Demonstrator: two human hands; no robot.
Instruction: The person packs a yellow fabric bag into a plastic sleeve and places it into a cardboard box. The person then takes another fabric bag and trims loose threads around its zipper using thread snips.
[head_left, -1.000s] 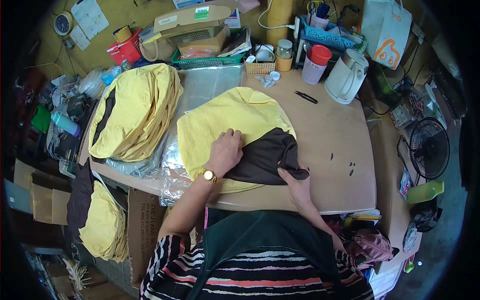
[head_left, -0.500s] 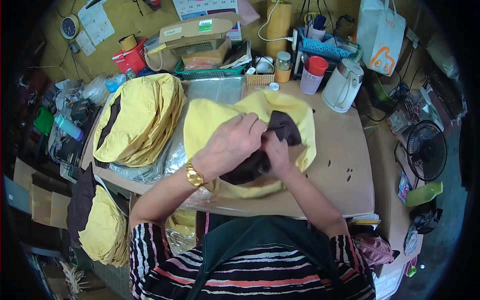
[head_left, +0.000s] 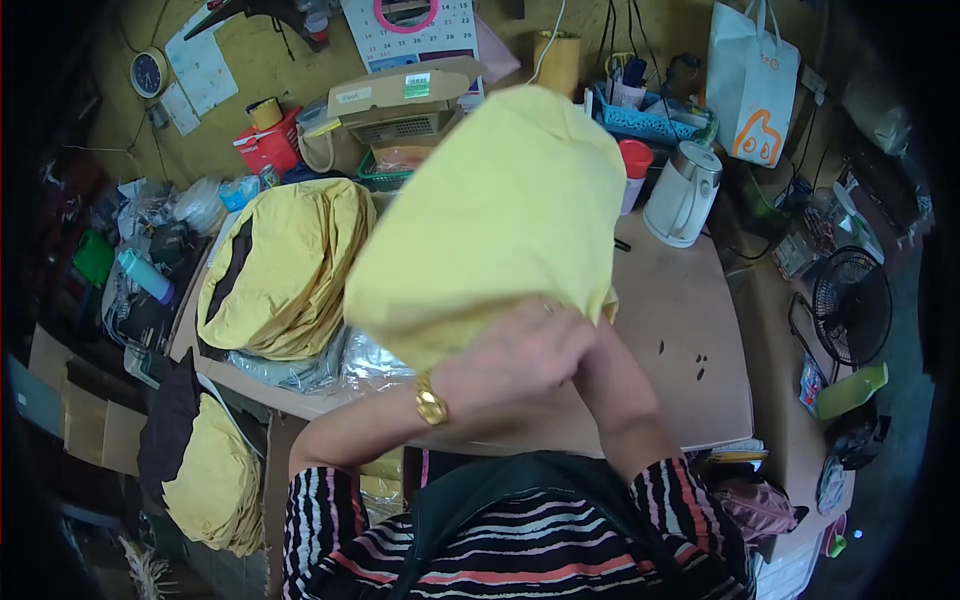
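Observation:
A yellow cloth piece (head_left: 500, 220), slightly blurred, is lifted over the table and stands up like a rounded pouch. My left hand (head_left: 525, 345), with a gold watch on the wrist, is closed on its lower edge. Beside it, my right hand (head_left: 598, 345) reaches up to the same edge; its fingers are hidden behind the left hand and the cloth. The dark brown part of the piece is out of sight. To the left lies a stack of similar yellow cloth pieces (head_left: 290, 270) with a dark brown strip, on clear plastic packaging (head_left: 375, 358).
The brown-topped table (head_left: 680, 320) carries a white electric kettle (head_left: 684, 195) and a red-lidded cup (head_left: 635, 160) at the back right. Open cartons (head_left: 400, 95) stand behind. More yellow cloth (head_left: 212, 480) hangs at lower left. A black fan (head_left: 852, 305) is far right.
The yellow cloth piece has been raised and turned, so its plain yellow outside faces me and the dark brown part is hidden. Both hands have shifted right and toward me.

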